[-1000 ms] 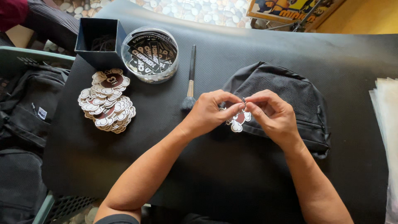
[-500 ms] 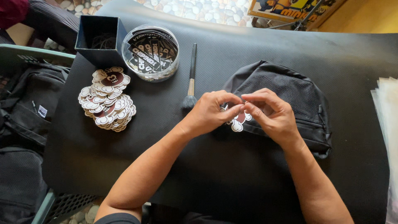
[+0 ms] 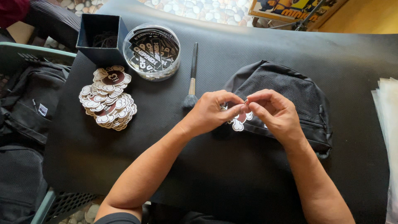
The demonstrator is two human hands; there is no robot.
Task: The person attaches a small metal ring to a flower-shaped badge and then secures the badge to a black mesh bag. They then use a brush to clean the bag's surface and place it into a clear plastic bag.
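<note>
Pinching white-lobed brown tag (image 3: 239,121), hands (image 3: 244,110)

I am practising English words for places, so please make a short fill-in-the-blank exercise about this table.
1. Both hands, left hand and right hand, pinch a small tag over the black ____.
2. The brush lies to the ____ of the round clear container.
3. The pile of cut-out tags lies in front of the dark ____.

Missing words: bag; right; box
</note>
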